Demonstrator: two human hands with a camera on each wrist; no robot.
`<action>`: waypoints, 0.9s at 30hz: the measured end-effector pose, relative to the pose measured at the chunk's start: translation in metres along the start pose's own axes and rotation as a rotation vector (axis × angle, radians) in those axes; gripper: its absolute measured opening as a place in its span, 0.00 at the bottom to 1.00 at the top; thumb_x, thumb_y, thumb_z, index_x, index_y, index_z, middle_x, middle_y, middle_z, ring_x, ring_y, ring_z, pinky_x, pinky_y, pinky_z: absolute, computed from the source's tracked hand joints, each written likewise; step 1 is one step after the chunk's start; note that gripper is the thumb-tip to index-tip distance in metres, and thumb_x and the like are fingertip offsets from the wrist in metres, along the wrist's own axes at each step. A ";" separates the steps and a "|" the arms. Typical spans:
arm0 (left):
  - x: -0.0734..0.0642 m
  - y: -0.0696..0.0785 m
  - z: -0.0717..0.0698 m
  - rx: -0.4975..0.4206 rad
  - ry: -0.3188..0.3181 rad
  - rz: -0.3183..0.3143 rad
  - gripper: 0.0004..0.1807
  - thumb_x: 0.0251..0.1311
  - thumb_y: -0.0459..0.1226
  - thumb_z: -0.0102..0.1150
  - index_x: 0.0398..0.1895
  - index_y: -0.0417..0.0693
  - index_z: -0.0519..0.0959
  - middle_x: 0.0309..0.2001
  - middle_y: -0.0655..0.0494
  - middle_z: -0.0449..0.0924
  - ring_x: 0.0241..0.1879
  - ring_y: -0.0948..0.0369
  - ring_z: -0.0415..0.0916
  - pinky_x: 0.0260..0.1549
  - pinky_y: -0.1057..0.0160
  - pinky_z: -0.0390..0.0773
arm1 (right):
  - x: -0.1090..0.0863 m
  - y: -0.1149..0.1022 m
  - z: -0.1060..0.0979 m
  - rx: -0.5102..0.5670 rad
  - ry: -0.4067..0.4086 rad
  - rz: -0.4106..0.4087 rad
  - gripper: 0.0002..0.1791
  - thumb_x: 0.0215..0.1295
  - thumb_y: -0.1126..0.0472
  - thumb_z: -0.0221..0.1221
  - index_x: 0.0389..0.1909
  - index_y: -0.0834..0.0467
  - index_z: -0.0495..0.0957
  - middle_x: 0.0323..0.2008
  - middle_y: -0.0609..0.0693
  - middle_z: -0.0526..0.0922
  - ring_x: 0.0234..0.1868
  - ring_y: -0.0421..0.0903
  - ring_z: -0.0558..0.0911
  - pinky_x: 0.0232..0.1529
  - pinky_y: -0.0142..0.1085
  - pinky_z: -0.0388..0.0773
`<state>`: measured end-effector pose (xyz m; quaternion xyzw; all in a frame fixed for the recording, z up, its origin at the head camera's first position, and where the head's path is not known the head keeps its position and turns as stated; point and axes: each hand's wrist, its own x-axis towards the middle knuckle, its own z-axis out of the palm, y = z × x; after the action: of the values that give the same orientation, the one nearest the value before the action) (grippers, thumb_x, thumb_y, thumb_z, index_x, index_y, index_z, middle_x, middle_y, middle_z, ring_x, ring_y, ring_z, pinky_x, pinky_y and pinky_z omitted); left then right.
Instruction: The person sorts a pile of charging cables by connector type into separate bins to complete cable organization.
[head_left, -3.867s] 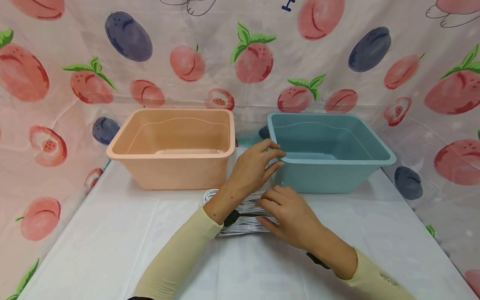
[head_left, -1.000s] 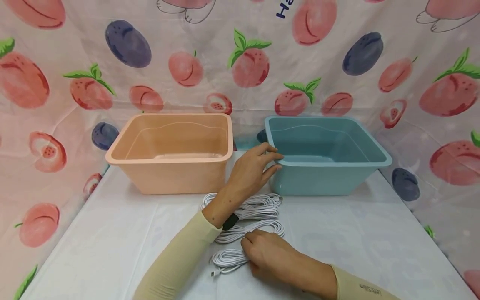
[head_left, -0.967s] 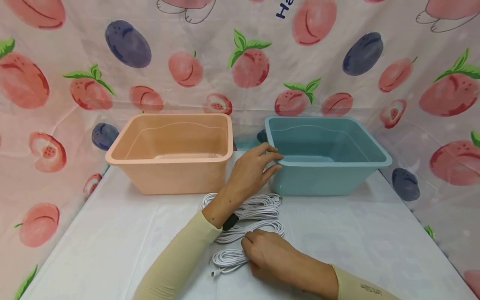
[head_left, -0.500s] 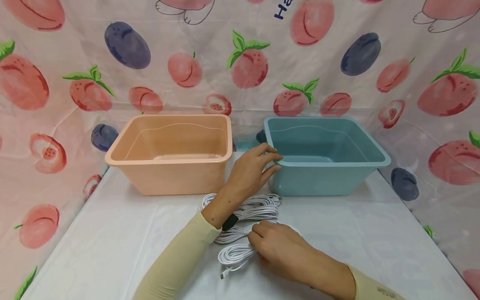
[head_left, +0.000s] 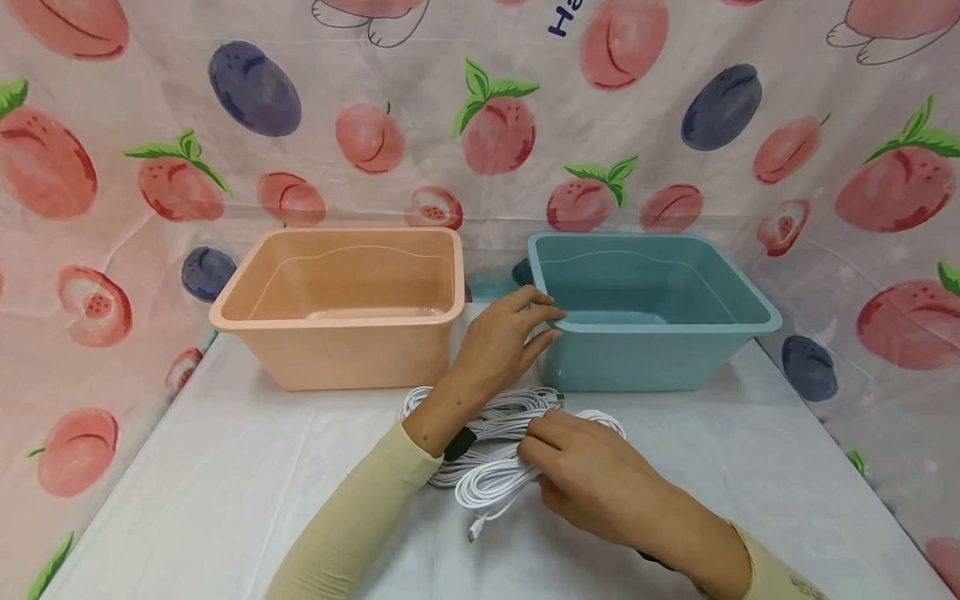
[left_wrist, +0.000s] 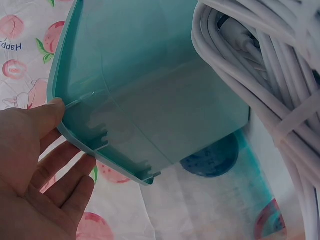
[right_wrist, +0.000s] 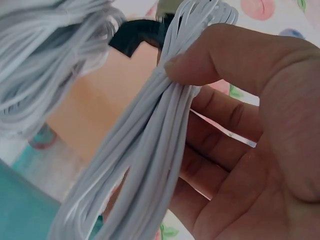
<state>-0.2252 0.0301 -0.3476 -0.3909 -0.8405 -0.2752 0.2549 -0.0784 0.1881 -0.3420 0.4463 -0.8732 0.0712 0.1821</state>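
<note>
My right hand (head_left: 585, 467) pinches a bundled white cable (head_left: 495, 483) at its middle. In the right wrist view the thumb presses on the bundle's tie, with fingers behind the cable (right_wrist: 145, 130). A plug end (head_left: 477, 528) hangs from its near loop. More coiled white cables (head_left: 517, 412) lie on the table beneath my left forearm, partly hidden. My left hand (head_left: 502, 337) holds the near left corner of the teal bin (head_left: 637, 358), thumb and fingers at its rim, as the left wrist view also shows (left_wrist: 45, 170).
A peach-coloured bin (head_left: 360, 358) stands left of the teal one, with a narrow gap between. Both bins look empty inside. Behind them hangs a fruit-print cloth (head_left: 435, 108). A white cloth (head_left: 187, 483) covers the table.
My right hand, earlier above the stacked cables, has taken the nearest bundle and brought it up off the table, forward and to the right. The left hand stays at the teal bin's rim.
</note>
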 end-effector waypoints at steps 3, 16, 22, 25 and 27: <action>0.000 0.000 0.000 0.000 0.001 0.003 0.13 0.72 0.44 0.68 0.55 0.55 0.89 0.55 0.57 0.81 0.57 0.60 0.81 0.52 0.63 0.83 | -0.001 0.005 -0.006 0.002 0.051 -0.001 0.22 0.42 0.73 0.73 0.38 0.52 0.82 0.41 0.42 0.79 0.42 0.41 0.80 0.41 0.36 0.82; 0.000 -0.002 0.002 -0.006 0.017 0.031 0.12 0.70 0.42 0.70 0.54 0.54 0.89 0.58 0.56 0.81 0.57 0.59 0.81 0.51 0.63 0.82 | -0.010 0.033 -0.039 0.023 0.175 0.081 0.25 0.44 0.75 0.77 0.45 0.55 0.86 0.46 0.45 0.83 0.48 0.43 0.81 0.45 0.39 0.85; 0.000 -0.003 0.003 -0.006 0.014 0.044 0.12 0.70 0.41 0.71 0.54 0.53 0.89 0.58 0.54 0.81 0.57 0.57 0.81 0.53 0.61 0.82 | -0.014 0.047 -0.050 0.026 0.239 0.083 0.27 0.45 0.76 0.78 0.48 0.57 0.87 0.48 0.48 0.84 0.51 0.47 0.82 0.53 0.37 0.80; 0.000 -0.003 0.002 0.006 0.004 0.045 0.13 0.71 0.43 0.70 0.55 0.54 0.89 0.59 0.55 0.81 0.58 0.56 0.81 0.54 0.61 0.82 | -0.015 0.052 -0.054 0.012 0.278 0.091 0.28 0.46 0.77 0.77 0.50 0.58 0.87 0.48 0.50 0.84 0.51 0.49 0.82 0.57 0.31 0.77; 0.000 -0.003 0.002 0.015 -0.002 0.046 0.13 0.72 0.44 0.69 0.55 0.55 0.88 0.59 0.55 0.81 0.59 0.57 0.80 0.55 0.61 0.82 | -0.016 0.056 -0.055 0.005 0.306 0.099 0.28 0.46 0.78 0.77 0.51 0.59 0.87 0.48 0.52 0.84 0.51 0.51 0.83 0.60 0.25 0.73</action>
<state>-0.2278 0.0300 -0.3499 -0.4087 -0.8336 -0.2624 0.2632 -0.1011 0.2494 -0.2952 0.3874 -0.8559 0.1495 0.3082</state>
